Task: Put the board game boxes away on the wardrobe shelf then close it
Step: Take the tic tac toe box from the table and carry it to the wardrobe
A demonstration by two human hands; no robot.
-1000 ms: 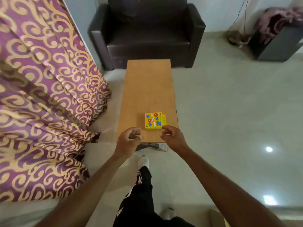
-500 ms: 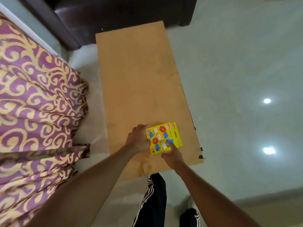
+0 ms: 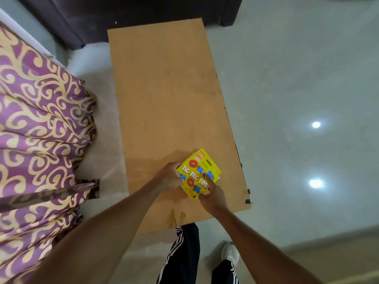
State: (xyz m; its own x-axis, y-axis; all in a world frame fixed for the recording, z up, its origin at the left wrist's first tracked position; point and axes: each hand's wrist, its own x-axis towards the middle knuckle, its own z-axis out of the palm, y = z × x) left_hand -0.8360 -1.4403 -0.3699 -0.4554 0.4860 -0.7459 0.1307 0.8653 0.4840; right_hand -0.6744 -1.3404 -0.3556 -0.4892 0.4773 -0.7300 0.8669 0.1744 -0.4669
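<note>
Near the right front corner of the table [image 3: 164, 99], both hands are now on the yellow box [image 3: 191, 177] with the words TIC TAC TOE on its lid. One second ago they were only at the front edge, with curled fingers and nothing in them, and the box lay square to the table edge. Half a second ago they reached it. Now the left hand [image 3: 167, 178] grips the left side of the box. The right hand [image 3: 213, 194] pinches the near right part, with one finger laid on the lid. The box has turned, so one corner points toward the far end of the table.

A second yellow box [image 3: 213, 165] shows from under the first one at its far right side, so it seems two boxes are stacked and the hands take them together. If the stack has already left the wood, I cannot tell; a shadow lies on the table beside it.

For the task this means the pick-up is starting and all the rest is still to do. The wardrobe is not in view; only the purple cloth [image 3: 41, 119] at the left and the dark armchair [image 3: 123, 13] beyond the far end are seen. I judge the lower box may slip out if the grip does not hold both.
</note>
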